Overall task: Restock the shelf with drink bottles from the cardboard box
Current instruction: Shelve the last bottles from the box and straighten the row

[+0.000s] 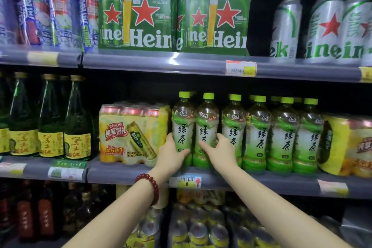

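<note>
Green tea bottles with lime caps stand in a row on the middle shelf (128,173). My left hand (171,155), with a red bead bracelet on its wrist, grips the lower part of the leftmost bottle (182,125). My right hand (219,149) wraps around the base of the second bottle (207,127). Both bottles stand upright at the shelf's front edge. Several more green tea bottles (283,137) fill the row to the right, with others behind them. The cardboard box is out of view.
A yellow can multipack (130,135) sits directly left of the held bottles. Dark green glass bottles (50,119) stand further left. Another yellow multipack (348,147) is at the right end. Green beer packs (136,18) and silver cans (326,28) fill the shelf above; more cans (201,225) lie below.
</note>
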